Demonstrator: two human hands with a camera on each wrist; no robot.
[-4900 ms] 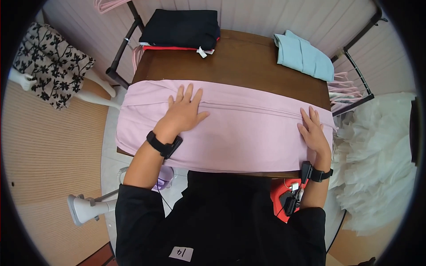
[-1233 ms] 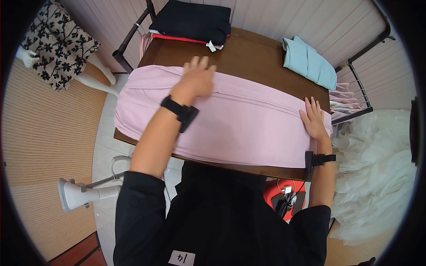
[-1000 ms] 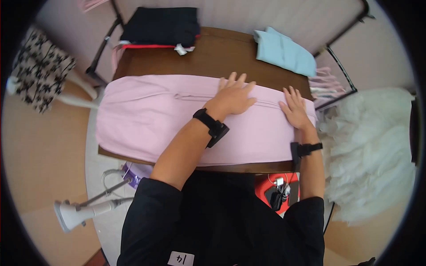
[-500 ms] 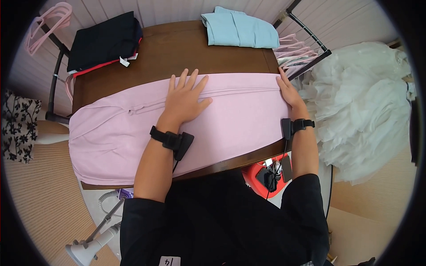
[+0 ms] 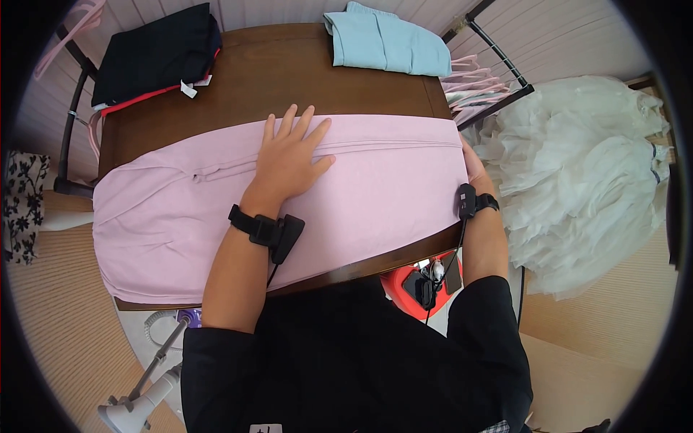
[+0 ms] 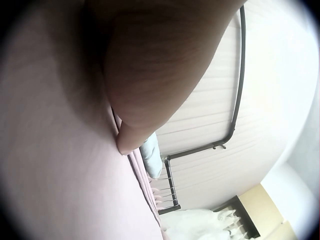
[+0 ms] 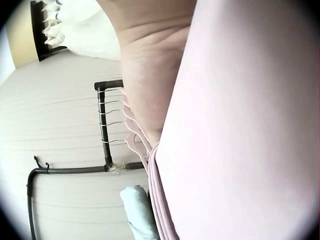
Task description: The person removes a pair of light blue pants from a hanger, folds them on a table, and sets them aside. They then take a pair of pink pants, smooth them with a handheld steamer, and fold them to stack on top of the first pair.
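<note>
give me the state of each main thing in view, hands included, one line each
pink cloth: spread along the table, creased at its left end
left hand: on the cloth, fingers spread
right hand: at the cloth's right edge, fingers largely hidden
light blue garment: folded
black garment: folded, atop red fabric
white dress: unfolded, ruffled

Clothing shop or workroom, ruffled gown [image 5: 570, 180], pink hangers [image 5: 471, 81], folded garments [image 5: 390, 45]
</note>
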